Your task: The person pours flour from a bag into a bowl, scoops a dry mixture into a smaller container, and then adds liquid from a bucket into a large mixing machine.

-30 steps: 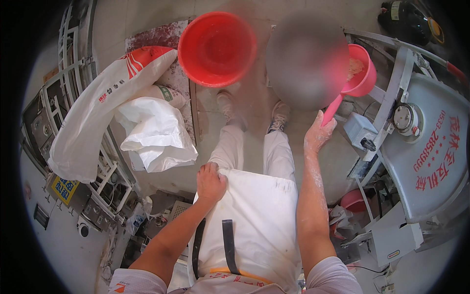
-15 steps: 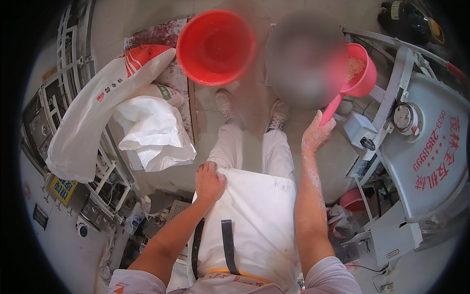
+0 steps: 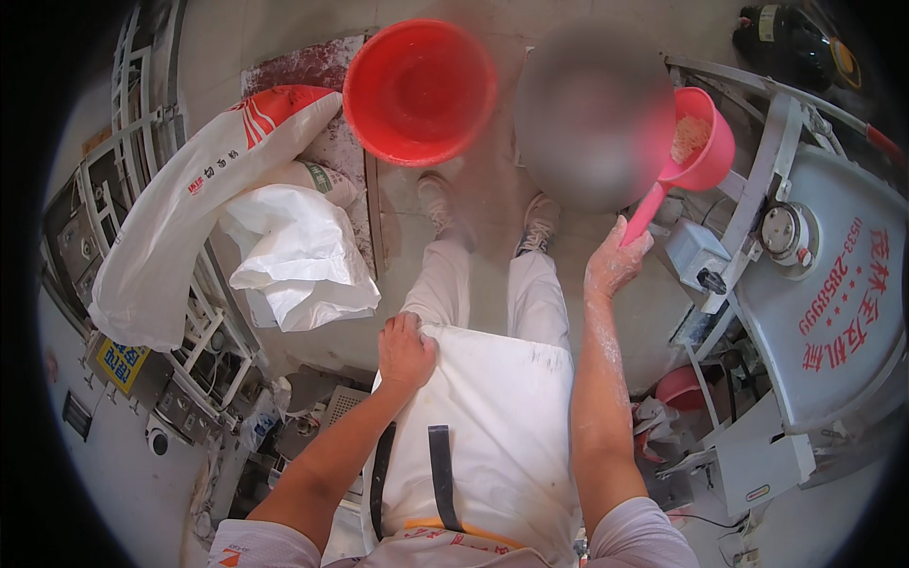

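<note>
My right hand point(image 3: 615, 260), dusted with white powder, is closed round the handle of a pink scoop point(image 3: 708, 151). Pale, crumbly material point(image 3: 691, 138) lies inside the scoop's bowl, which is held out to the far right. A grey blurred patch hides what is just left of the scoop. My left hand point(image 3: 407, 350) rests with curled fingers at the upper left edge of my white apron point(image 3: 492, 407); whether cloth is pinched in them is hidden. Ahead of my feet stands a red basin point(image 3: 419, 92), with no contents that I can make out.
At the left, a long white sack point(image 3: 180, 218) with a red end leans by a metal rack point(image 3: 142, 123). An opened white bag point(image 3: 303, 256) stands beside it. On the right are a metal-framed machine point(image 3: 824, 284) and a light-blue box point(image 3: 696, 248). A dark cylinder point(image 3: 791, 43) lies at the far right.
The pink scoop and my right hand have shifted slightly to the right and nearer to me. My left hand has stayed in place.
</note>
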Demonstrator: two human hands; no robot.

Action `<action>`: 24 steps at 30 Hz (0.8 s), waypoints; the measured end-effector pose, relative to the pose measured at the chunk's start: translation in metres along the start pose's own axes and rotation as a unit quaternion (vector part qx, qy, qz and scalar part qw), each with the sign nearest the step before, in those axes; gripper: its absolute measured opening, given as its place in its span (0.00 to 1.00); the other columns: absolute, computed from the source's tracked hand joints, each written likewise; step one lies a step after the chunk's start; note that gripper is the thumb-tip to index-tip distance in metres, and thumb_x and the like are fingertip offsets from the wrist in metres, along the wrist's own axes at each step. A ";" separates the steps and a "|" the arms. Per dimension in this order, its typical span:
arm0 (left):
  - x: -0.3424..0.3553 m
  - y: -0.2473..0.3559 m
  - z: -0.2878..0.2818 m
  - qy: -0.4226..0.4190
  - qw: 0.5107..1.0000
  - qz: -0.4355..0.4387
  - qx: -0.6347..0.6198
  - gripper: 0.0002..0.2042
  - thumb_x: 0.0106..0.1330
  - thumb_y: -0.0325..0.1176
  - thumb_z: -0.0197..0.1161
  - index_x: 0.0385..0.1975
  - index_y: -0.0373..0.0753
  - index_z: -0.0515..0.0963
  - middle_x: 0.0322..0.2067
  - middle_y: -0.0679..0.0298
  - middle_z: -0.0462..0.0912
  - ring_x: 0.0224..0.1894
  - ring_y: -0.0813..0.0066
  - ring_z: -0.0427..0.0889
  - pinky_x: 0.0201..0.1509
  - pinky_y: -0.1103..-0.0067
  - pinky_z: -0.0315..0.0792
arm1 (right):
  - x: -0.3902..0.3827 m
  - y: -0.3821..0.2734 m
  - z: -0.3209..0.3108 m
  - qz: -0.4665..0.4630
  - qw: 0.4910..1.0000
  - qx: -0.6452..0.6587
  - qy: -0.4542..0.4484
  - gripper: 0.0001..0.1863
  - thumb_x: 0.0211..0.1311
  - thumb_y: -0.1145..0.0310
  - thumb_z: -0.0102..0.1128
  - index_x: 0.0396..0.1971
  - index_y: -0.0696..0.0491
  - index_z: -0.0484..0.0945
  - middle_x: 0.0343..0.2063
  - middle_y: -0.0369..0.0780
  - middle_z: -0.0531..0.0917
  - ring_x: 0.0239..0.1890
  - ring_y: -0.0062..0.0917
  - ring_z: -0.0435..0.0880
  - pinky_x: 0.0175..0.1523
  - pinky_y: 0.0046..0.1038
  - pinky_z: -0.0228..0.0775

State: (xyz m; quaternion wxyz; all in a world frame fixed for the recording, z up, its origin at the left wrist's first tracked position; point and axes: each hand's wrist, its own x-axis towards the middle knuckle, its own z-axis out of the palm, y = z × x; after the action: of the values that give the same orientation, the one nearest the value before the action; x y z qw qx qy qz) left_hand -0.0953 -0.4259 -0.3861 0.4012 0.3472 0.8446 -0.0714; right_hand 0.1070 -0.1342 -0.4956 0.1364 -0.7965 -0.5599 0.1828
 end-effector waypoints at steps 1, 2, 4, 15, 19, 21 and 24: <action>0.000 0.000 0.000 0.001 1.000 0.002 -0.001 0.14 0.60 0.34 0.58 0.44 0.37 0.75 0.45 0.56 0.78 0.55 0.54 0.75 0.60 0.61 0.69 | 0.000 0.000 -0.001 0.005 1.000 0.001 -0.003 0.22 0.75 0.57 0.61 0.51 0.61 0.70 0.37 0.58 0.84 0.42 0.58 0.84 0.45 0.51 0.73; 0.000 0.001 -0.001 0.003 1.000 0.003 -0.002 0.14 0.60 0.34 0.58 0.44 0.37 0.75 0.45 0.56 0.78 0.55 0.54 0.75 0.59 0.61 0.69 | 0.001 0.000 -0.001 0.010 1.000 0.001 -0.007 0.22 0.75 0.57 0.61 0.52 0.61 0.70 0.37 0.58 0.84 0.42 0.57 0.84 0.45 0.51 0.73; 0.000 0.001 -0.001 0.005 1.000 0.004 -0.004 0.14 0.60 0.35 0.58 0.44 0.37 0.75 0.45 0.56 0.79 0.55 0.53 0.75 0.59 0.61 0.69 | 0.001 0.001 -0.001 0.007 1.000 0.000 -0.006 0.22 0.74 0.57 0.62 0.52 0.60 0.70 0.37 0.58 0.84 0.42 0.57 0.84 0.45 0.51 0.73; 0.000 0.002 -0.001 0.003 1.000 0.005 -0.001 0.14 0.60 0.35 0.58 0.44 0.38 0.75 0.45 0.56 0.79 0.55 0.53 0.75 0.59 0.61 0.69 | -0.001 0.006 -0.002 -0.004 1.000 -0.013 -0.006 0.23 0.73 0.56 0.63 0.52 0.59 0.70 0.36 0.57 0.84 0.40 0.58 0.83 0.43 0.52 0.73; 0.000 0.001 0.001 0.005 1.000 0.004 -0.001 0.14 0.59 0.34 0.58 0.44 0.38 0.75 0.45 0.56 0.79 0.55 0.54 0.75 0.59 0.61 0.68 | 0.000 0.007 -0.002 -0.012 1.000 -0.017 -0.003 0.23 0.73 0.56 0.63 0.52 0.59 0.70 0.36 0.57 0.84 0.40 0.58 0.84 0.43 0.52 0.73; 0.000 0.001 0.002 0.006 1.000 0.004 -0.002 0.14 0.59 0.34 0.58 0.44 0.38 0.75 0.45 0.56 0.79 0.55 0.54 0.75 0.60 0.61 0.68 | 0.000 0.007 -0.003 -0.007 1.000 -0.019 -0.010 0.23 0.73 0.56 0.63 0.52 0.59 0.70 0.36 0.57 0.84 0.40 0.58 0.84 0.43 0.52 0.73; 0.000 0.001 0.001 0.004 1.000 0.001 -0.001 0.14 0.60 0.34 0.58 0.44 0.38 0.75 0.45 0.57 0.79 0.55 0.54 0.75 0.60 0.61 0.69 | 0.000 0.007 -0.004 0.003 1.000 -0.022 -0.018 0.23 0.73 0.56 0.63 0.53 0.59 0.70 0.36 0.57 0.84 0.40 0.58 0.84 0.42 0.52 0.73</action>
State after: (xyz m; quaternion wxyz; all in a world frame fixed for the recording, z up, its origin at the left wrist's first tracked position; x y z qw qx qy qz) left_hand -0.0936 -0.4254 -0.3870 0.3983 0.3479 0.8460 -0.0689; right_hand 0.1142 -0.1363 -0.4951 0.1082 -0.7973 -0.5641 0.1855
